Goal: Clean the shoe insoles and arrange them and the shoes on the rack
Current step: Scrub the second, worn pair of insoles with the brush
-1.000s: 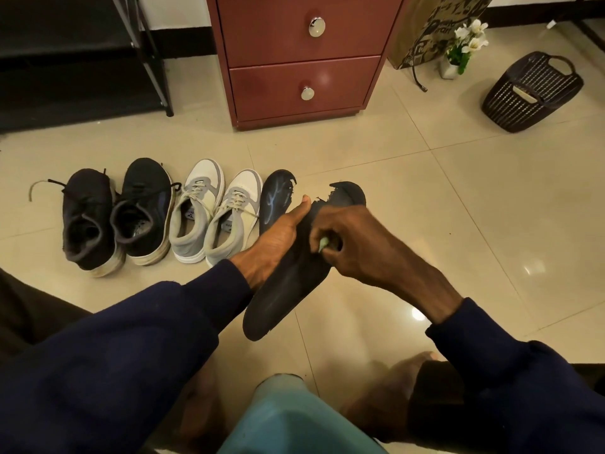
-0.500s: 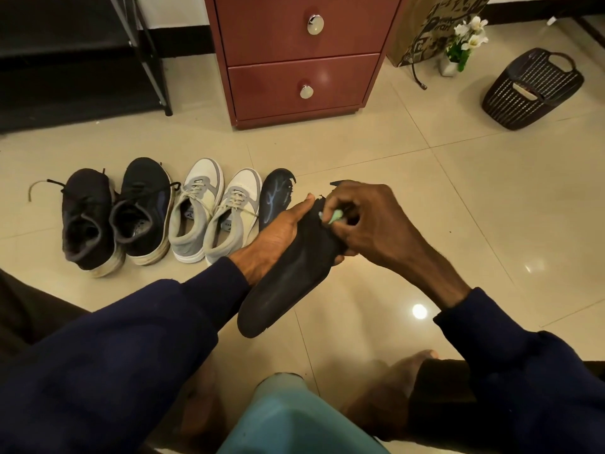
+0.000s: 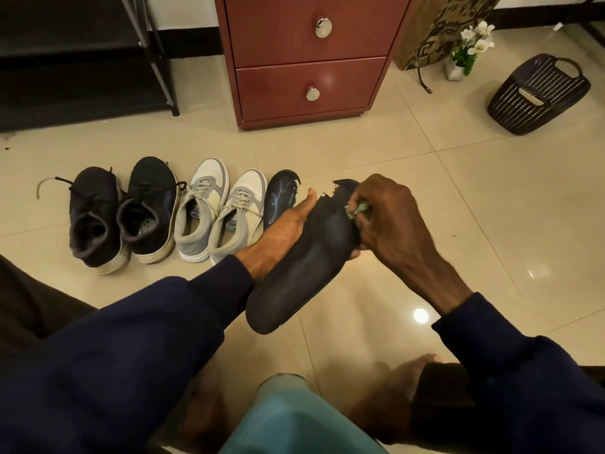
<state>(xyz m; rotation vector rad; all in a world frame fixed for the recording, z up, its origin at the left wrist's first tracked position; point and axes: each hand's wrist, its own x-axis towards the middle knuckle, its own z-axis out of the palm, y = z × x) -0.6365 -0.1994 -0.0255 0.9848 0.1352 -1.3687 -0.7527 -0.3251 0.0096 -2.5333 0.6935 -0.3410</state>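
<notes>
My left hand (image 3: pixel 281 231) holds a dark, torn-edged insole (image 3: pixel 304 270) from underneath, above the floor. My right hand (image 3: pixel 389 221) presses a small green cloth (image 3: pixel 357 210) against the insole's upper end. A second dark insole (image 3: pixel 281 196) with pale blue marks lies on the tiles beside a pair of white and grey sneakers (image 3: pixel 219 208). Left of those stands a pair of black sneakers (image 3: pixel 121 211). The black shoe rack (image 3: pixel 154 54) is at the back left.
A red-brown drawer cabinet (image 3: pixel 307 57) stands straight ahead. A patterned paper bag (image 3: pixel 435 27), a small pot of white flowers (image 3: pixel 468 47) and a dark plastic basket (image 3: pixel 537 93) sit at the back right. A blue object (image 3: pixel 294 417) and bare feet are near me.
My right hand with the cloth has slid up the insole from its middle to its torn upper end. The left hand has kept its hold.
</notes>
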